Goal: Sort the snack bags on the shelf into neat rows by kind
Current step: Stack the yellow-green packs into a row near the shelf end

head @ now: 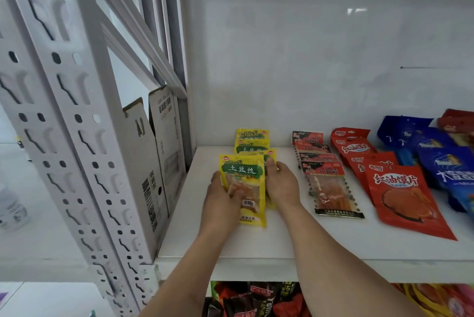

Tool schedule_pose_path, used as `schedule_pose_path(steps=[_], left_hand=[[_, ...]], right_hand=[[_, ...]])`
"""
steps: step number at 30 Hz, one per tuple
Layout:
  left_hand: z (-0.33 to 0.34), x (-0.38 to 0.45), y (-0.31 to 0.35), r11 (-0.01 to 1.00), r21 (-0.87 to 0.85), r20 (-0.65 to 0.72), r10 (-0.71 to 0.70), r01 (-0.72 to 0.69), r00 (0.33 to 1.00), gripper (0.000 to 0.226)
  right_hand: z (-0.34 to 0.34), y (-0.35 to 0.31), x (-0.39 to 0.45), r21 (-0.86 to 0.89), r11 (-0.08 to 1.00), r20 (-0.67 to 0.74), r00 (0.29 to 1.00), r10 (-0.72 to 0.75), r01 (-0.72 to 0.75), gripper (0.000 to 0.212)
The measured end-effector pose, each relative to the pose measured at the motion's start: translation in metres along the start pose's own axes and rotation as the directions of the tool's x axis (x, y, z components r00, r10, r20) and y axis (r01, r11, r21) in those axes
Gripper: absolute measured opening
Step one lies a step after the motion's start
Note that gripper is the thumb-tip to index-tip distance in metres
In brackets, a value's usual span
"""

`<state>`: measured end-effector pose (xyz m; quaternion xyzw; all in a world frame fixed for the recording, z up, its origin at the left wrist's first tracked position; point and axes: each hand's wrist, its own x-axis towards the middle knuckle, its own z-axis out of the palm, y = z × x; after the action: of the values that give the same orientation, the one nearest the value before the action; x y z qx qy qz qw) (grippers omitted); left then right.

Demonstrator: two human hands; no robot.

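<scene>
White shelf (333,239) carries our rows of snack bags, and at its left end our left hand (220,198) and right hand (280,183), forearms reaching forward, pinch the front yellow bag (243,178) by its side edges.

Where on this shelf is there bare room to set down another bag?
Bare shelf runs along the front edge, and in a strip left of the yellow bags by the cardboard box. Rightward it is crowded: the black-trimmed bags, red bags and blue bags overlap.
</scene>
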<state>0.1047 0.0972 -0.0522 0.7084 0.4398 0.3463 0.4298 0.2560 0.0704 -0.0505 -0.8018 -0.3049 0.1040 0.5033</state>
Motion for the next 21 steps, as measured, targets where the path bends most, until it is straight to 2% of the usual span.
schedule_pose_path(steps=[3,5,7,10,15,21], left_hand=[[0.01,0.001,-0.001,0.982,0.186,-0.01,0.034,-0.031,0.999,0.063],[0.012,-0.002,-0.001,0.918,0.392,-0.016,0.06,-0.049,0.998,0.07],[0.013,-0.005,-0.001,0.863,0.497,-0.01,0.106,-0.087,0.994,0.07],[0.016,-0.002,-0.003,0.822,0.551,0.02,0.156,-0.141,0.988,0.062],[0.013,0.002,-0.003,0.783,0.603,0.061,0.146,-0.153,0.987,0.059],[0.01,0.019,-0.003,0.838,0.534,0.007,0.125,-0.109,0.992,0.057]], right_hand=[[-0.001,0.002,0.0,-0.006,1.0,0.025,0.999,-0.024,0.024,0.072],[-0.004,0.002,-0.002,-0.007,0.998,0.036,0.997,-0.07,0.07,0.071],[-0.007,0.001,-0.007,0.018,0.995,0.045,0.994,-0.099,0.098,0.064],[-0.01,0.002,-0.013,0.063,0.99,0.049,0.991,-0.128,0.125,0.052],[-0.006,0.006,-0.009,0.011,0.991,0.041,0.99,-0.133,0.133,0.039],[-0.008,0.007,-0.007,-0.081,0.991,0.032,0.995,-0.1,0.102,0.059]])
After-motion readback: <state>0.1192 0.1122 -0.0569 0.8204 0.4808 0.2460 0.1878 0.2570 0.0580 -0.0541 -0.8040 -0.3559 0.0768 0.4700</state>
